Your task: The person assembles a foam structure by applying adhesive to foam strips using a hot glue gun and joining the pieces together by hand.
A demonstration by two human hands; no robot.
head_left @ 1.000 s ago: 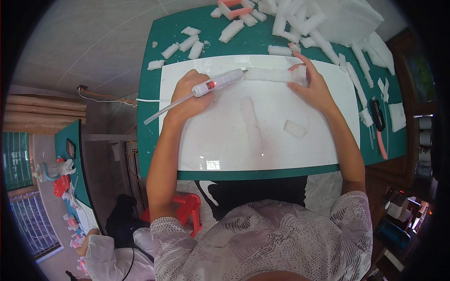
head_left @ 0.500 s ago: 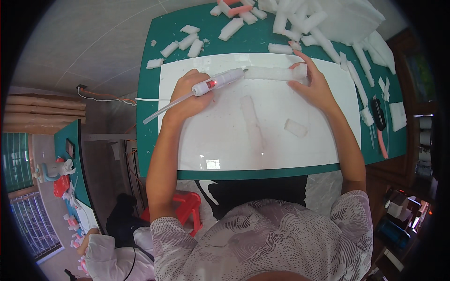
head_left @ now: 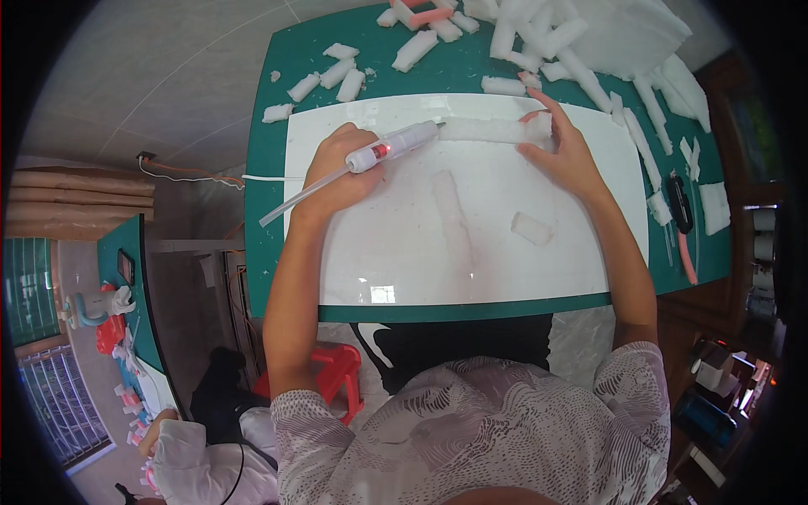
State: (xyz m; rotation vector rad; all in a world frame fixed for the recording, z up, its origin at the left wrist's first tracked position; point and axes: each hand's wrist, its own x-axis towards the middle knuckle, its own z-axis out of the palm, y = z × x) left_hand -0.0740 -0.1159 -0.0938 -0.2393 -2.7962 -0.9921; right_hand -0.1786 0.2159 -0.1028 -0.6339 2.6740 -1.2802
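On the white board that covers most of the green table, I see my two hands working at the far edge. My left hand is wrapped around a white pen-shaped tool, fingers closed on its body; a thin white rod runs back from it past the board's left edge, and a small red mark shows on its barrel. Its tip touches the left end of a long foam strip lying along the board's far edge. My right hand rests on the strip's right end, fingers spread and pressing it down, thumb on the near side.

Nearer to me than the strip, a faint foam bar lies mid-board, and a small foam block sits right of it. Beyond the board, foam scraps are heaped on the table. Right of the board lies a dark tool beside a pink stick. Left of the table, low down, another person's sleeve shows, well apart from the board.
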